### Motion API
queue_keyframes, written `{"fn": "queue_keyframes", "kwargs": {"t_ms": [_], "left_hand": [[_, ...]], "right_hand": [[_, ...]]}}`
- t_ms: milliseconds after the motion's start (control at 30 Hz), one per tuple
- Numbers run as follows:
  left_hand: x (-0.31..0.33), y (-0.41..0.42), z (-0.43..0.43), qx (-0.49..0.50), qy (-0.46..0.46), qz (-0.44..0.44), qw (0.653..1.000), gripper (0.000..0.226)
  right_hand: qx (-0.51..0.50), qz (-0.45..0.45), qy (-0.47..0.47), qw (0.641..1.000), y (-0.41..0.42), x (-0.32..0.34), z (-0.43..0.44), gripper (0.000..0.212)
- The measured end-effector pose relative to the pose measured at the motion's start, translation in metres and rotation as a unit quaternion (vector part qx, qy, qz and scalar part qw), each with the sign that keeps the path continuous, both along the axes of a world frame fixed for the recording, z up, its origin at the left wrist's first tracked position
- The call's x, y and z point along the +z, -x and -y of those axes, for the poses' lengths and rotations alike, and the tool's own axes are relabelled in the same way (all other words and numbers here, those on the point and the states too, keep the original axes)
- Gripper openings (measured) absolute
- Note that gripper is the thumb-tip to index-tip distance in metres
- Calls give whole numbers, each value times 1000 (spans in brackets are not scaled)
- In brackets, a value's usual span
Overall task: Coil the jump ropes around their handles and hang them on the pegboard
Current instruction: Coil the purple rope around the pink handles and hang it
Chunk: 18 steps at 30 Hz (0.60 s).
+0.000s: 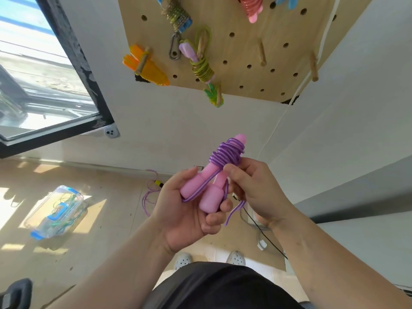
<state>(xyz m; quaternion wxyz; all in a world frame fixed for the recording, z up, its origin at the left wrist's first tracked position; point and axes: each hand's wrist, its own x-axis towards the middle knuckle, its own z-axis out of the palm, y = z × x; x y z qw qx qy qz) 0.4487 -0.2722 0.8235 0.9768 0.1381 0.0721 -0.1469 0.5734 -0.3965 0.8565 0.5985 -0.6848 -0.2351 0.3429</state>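
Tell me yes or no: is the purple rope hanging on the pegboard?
No, the purple rope is coiled on pink handles in the left hand and right hand, below the pegboard.

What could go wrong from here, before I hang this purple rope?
1. A loose length of the purple rope hangs untucked below the right hand; if that pinch lets go, the coil may unwind.
2. The coil sits bunched near the tips of the pink handles, which the left hand grips; it could slide off.
3. No free loop shows for the bare peg on the pegboard.
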Motion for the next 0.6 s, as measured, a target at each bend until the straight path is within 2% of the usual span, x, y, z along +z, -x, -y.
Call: {"fn": "queue_keyframes", "kwargs": {"t_ms": [67, 133, 200, 233, 267, 300, 333, 367, 433, 467, 533, 600], "left_hand": [[-4, -1, -4, -19, 22, 40, 999, 63], [-1, -1, -11, -39, -8, 44, 998, 67], [9, -5, -18, -29, -142, -38, 989, 71], [12, -7, -19, 18, -247, -111, 963, 70], [13, -9, -19, 90, -357, -171, 914, 64], [14, -10, -18, 169, -457, -201, 850, 56], [14, -10, -17, 235, -542, -194, 783, 51], [14, -8, -15, 276, -622, -155, 716, 56], [8, -5, -12, 273, -767, -56, 578, 80], [2, -5, -11, 266, -810, -14, 522, 85], [-6, -7, -9, 280, -841, 29, 462, 80], [-9, -10, -11, 313, -846, 31, 431, 68]], "right_hand": [[29, -52, -19, 998, 2, 2, -4, 21], [49, -61, -17, 997, 0, 4, -7, 23], [27, -34, -2, 999, -3, 5, -11, 28], [0, -25, 5, 1000, -3, 6, -13, 29], [-30, -21, 12, 999, -3, 5, -14, 33], [-60, -23, 19, 998, -2, 5, -16, 36], [-88, -33, 25, 995, -1, 4, -18, 37], [-110, -50, 27, 992, 0, 4, -19, 39], [-128, -89, 25, 987, 4, 3, -22, 44], [-126, -101, 26, 987, 7, 4, -24, 47], [-118, -122, 23, 985, 13, 4, -28, 51], [-107, -132, 24, 985, 16, 7, -30, 49]]}}
